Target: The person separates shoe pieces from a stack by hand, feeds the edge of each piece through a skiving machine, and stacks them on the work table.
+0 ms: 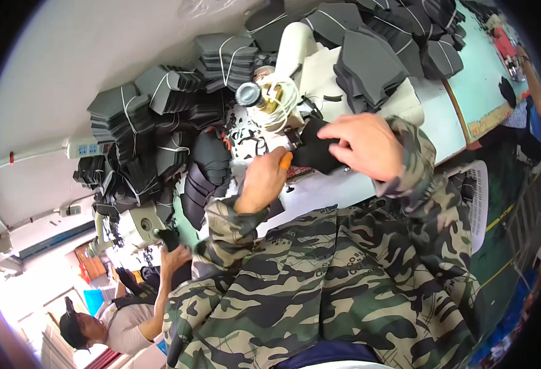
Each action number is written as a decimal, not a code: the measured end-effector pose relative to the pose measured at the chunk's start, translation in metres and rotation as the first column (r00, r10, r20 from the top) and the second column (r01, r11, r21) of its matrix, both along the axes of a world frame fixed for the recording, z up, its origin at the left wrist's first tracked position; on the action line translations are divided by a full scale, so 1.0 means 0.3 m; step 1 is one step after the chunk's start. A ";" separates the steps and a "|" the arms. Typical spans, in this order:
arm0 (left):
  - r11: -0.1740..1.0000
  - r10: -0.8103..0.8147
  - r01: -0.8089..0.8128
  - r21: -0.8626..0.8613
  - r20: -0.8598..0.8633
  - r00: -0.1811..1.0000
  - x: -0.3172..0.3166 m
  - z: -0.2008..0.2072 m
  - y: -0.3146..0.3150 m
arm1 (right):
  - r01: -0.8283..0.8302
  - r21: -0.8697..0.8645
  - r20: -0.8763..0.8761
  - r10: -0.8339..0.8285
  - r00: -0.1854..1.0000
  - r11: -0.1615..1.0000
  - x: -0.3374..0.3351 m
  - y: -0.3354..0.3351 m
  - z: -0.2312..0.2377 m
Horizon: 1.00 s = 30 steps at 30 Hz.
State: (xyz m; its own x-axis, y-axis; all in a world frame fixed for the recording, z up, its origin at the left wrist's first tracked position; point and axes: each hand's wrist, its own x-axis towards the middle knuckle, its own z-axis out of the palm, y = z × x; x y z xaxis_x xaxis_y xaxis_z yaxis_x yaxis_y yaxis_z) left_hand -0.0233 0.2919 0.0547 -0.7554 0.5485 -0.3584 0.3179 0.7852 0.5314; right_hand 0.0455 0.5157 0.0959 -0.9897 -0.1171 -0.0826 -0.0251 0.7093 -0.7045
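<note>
My right hand (364, 145) grips a black fabric piece (315, 152) at the bed of a white sewing machine (307, 55). My left hand (263, 181) is closed around a small orange-handled tool (286, 160) right beside the same piece. Both arms wear camouflage sleeves. A spool with white cord (275, 101) sits on the machine just above my hands. The needle area is hidden behind the fabric and my fingers.
Bundles of black cut pieces tied with white string (160, 117) are piled to the left and behind the machine, with another stack (369, 64) on the right. The pale green table (480, 80) runs far right. A co-worker (129, 320) sits at lower left at another machine (138, 224).
</note>
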 end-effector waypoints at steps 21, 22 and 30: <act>0.985 -0.056 -0.020 0.169 0.433 0.900 0.016 0.052 -0.065 | 0.301 -0.629 0.359 -0.076 0.930 0.716 0.175 -0.219 -0.180; 0.993 -0.109 0.095 0.070 0.231 0.967 0.004 0.056 -0.068 | 0.320 -0.678 0.351 -0.091 0.932 0.662 0.167 -0.254 -0.205; 0.856 -0.423 0.481 0.187 -0.280 0.862 0.107 0.086 -0.006 | 0.190 -0.702 0.352 0.103 0.930 0.686 0.257 -0.163 -0.176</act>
